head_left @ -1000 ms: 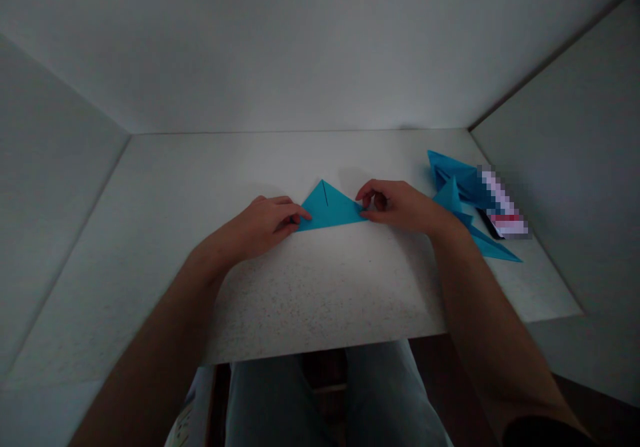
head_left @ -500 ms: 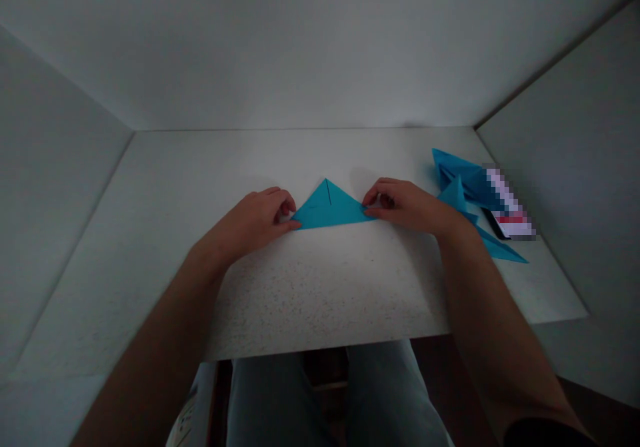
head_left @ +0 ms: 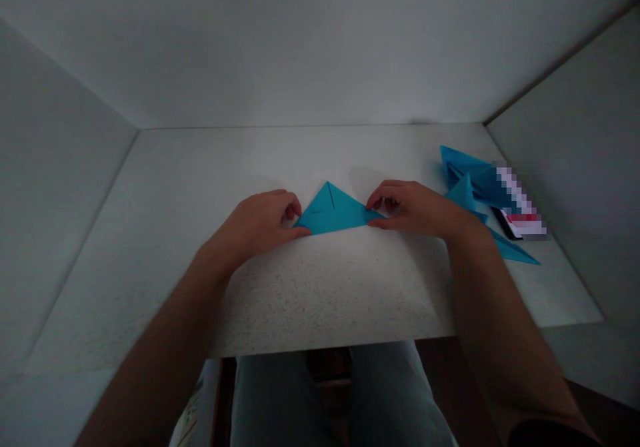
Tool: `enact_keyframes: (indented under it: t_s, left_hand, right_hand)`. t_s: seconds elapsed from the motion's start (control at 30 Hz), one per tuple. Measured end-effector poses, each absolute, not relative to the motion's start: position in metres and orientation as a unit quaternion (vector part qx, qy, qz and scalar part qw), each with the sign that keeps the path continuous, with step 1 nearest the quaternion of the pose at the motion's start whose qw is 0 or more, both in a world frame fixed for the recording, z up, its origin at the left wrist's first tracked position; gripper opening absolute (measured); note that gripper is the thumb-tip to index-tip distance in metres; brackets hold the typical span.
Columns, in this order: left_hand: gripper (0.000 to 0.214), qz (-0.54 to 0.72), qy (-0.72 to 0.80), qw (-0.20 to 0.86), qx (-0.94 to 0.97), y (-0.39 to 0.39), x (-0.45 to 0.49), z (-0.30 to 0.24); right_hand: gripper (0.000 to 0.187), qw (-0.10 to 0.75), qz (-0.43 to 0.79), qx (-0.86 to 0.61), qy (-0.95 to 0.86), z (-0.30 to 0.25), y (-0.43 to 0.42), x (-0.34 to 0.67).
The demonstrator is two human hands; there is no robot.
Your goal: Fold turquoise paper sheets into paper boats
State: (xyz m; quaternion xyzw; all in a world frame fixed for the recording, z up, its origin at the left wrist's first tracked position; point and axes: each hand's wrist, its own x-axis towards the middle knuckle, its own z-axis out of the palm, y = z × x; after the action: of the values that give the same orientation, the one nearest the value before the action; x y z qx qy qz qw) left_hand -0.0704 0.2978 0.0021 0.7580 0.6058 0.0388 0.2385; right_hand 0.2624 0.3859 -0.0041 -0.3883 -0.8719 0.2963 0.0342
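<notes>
A blue sheet of paper, folded into a low triangle, lies on the white table with its point facing away from me. A short dark line runs down from that point. At the left corner, my left hand is closed, its thumb along the bottom edge and curled fingers beside the slanting side. My right hand pinches the right corner between thumb and fingers. Both corner tips are partly covered by the fingers.
Folded blue paper pieces stand at the right behind my right wrist, one partly hidden by my forearm. Beside them lies a phone-like object with a blurred screen. White walls enclose the table at the back and sides.
My left thumb has slid slightly right along the paper's bottom edge. My right fingers now grip the right corner more closely. The whole view has shifted a little.
</notes>
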Motion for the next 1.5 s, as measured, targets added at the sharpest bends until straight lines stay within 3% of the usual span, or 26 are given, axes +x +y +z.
enact_keyframes:
  t_s: [0.23, 0.53, 0.87, 1.23, 1.5]
  left_hand:
    - [0.053, 0.008, 0.540, 0.180, 0.822, 0.296, -0.065, 0.005]
    - [0.034, 0.032, 0.496, 0.149, 0.855, 0.296, -0.060, -0.002]
    - [0.033, 0.048, 0.483, 0.111, 0.867, 0.295, -0.055, -0.001]
    - [0.017, 0.115, 0.435, 0.057, 0.891, 0.295, -0.061, -0.006]
    - [0.027, 0.152, 0.459, 0.054, 0.874, 0.294, -0.066, -0.002]
  right_hand:
    - [0.029, 0.025, 0.239, -0.386, -0.891, -0.002, 0.383, 0.259]
    - [0.036, 0.034, 0.191, -0.365, -0.911, -0.009, 0.381, 0.253]
    - [0.016, 0.097, 0.172, -0.275, -0.941, -0.011, 0.378, 0.251]
    - [0.032, 0.111, 0.155, -0.263, -0.946, -0.014, 0.375, 0.250]
    - [0.026, 0.182, 0.122, -0.324, -0.920, -0.006, 0.368, 0.241]
